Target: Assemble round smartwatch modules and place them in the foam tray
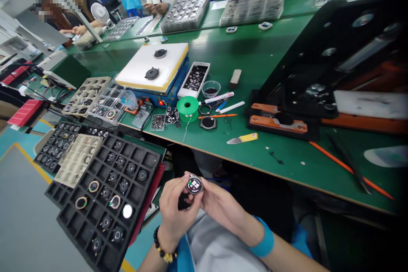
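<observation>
A round watch [194, 185] with a lit face showing digits is held in front of my body, below the bench edge. My left hand [175, 204] pinches it from the left, thumb below and fingers above. From the right, my right hand [219, 206] grips its rim with thumb and fingers. To the left of my hands lies a black compartment tray [86, 221] with several watch bodies and a few ring-shaped parts. On the bench ahead are a dark watch case [208, 123] and a yellow-handled blade [242, 138].
A black press fixture [318, 72] stands at the right. A blue heating unit [159, 96] with a white top carries two round parts. Beside it are a green spool [188, 109], a white parts tray [194, 80] and pens. Several people sit across the bench.
</observation>
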Tool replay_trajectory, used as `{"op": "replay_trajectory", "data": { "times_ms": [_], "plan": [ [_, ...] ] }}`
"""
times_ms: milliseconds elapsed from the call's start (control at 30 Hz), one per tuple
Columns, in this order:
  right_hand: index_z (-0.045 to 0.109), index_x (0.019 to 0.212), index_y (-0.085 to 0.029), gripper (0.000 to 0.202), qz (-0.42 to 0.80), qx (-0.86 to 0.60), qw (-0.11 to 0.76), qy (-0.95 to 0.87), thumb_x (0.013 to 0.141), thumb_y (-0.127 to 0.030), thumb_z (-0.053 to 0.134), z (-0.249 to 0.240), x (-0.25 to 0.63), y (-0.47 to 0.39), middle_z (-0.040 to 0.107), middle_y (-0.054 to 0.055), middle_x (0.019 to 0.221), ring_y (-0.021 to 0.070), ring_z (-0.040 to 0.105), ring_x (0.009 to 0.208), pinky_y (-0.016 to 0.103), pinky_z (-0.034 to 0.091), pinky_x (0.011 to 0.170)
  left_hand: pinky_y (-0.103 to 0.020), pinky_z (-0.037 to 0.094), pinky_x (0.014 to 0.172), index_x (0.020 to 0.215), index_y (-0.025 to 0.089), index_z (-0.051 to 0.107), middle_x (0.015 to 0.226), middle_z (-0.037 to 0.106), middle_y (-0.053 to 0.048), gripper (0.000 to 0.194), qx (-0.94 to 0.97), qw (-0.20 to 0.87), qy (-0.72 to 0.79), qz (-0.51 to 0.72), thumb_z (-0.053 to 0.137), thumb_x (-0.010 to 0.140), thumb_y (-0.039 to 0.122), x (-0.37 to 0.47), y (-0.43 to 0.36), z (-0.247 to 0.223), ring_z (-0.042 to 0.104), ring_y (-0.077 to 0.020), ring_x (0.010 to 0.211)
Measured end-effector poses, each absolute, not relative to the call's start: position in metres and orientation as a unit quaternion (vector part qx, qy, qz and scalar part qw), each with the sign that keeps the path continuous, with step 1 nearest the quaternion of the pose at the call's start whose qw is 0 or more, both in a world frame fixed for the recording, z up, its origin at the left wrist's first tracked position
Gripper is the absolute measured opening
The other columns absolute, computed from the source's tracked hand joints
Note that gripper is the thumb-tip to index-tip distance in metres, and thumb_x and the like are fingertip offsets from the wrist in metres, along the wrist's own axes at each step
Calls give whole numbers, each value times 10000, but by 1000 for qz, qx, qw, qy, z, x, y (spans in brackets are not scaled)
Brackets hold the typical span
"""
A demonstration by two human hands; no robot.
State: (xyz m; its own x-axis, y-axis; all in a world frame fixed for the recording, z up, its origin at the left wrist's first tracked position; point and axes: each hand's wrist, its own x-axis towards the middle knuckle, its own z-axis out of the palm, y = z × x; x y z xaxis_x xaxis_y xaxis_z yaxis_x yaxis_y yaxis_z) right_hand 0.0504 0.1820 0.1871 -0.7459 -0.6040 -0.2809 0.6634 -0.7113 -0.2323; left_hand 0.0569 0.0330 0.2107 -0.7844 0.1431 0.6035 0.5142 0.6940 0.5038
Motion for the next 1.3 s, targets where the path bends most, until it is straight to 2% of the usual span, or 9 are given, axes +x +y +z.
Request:
{"op": "replay_trajectory", "data": {
  "times_ms": [167,367,567,700,800,967,1133,1300],
  "plan": [
    [757,1185,-148,419,-913,88,359,175,947,-491,714,182,51,182,770,101,1089,210,704,965,391,486,1056,-392,633,884,1348,200,605,1158,758,-111,577,-179,254,-881,-357,816,817,126,59,32,208,735,-246,1027],
    [761,1161,-161,392,-915,107,348,174,933,-479,752,179,53,183,768,69,1053,180,691,963,339,500,1013,-376,628,861,1335,198,610,1160,758,-108,568,-178,258,-879,-360,816,813,110,60,34,207,730,-234,1008],
    [770,1114,-153,373,-916,113,347,168,922,-474,773,179,52,183,760,69,1052,180,681,969,339,495,1008,-382,631,858,1336,211,609,1166,760,-110,563,-174,256,-879,-363,813,819,122,58,35,207,735,-241,1014],
    [773,1136,-153,475,-913,124,350,171,901,-566,780,179,51,180,767,82,1059,194,692,974,361,492,1039,-378,626,879,1326,196,612,1163,761,-110,553,-176,256,-876,-368,817,819,117,57,35,207,730,-234,1030],
    [784,1135,-143,518,-912,136,341,182,860,-581,819,178,51,179,771,87,1043,192,694,950,339,517,984,-376,621,887,1315,177,616,1166,758,-113,546,-181,251,-878,-365,817,814,99,57,36,206,722,-228,1033],
    [800,1117,-159,415,-921,126,326,170,916,-521,787,174,53,181,771,73,1016,158,683,889,305,542,916,-380,620,902,1308,167,615,1183,753,-121,543,-184,251,-876,-368,811,809,80,57,38,204,715,-230,1056],
    [800,1123,-144,419,-920,138,319,183,923,-512,785,172,51,183,768,79,1067,153,685,985,275,540,978,-370,621,882,1293,183,622,1166,760,-110,515,-179,254,-875,-371,811,820,103,55,40,203,715,-222,1036],
    [802,1118,-150,445,-916,153,319,192,897,-536,803,173,50,182,767,87,1075,168,689,993,290,557,977,-360,620,880,1311,199,622,1145,762,-95,505,-167,245,-879,-374,798,842,130,52,42,206,716,-210,1011]
  ]
}}
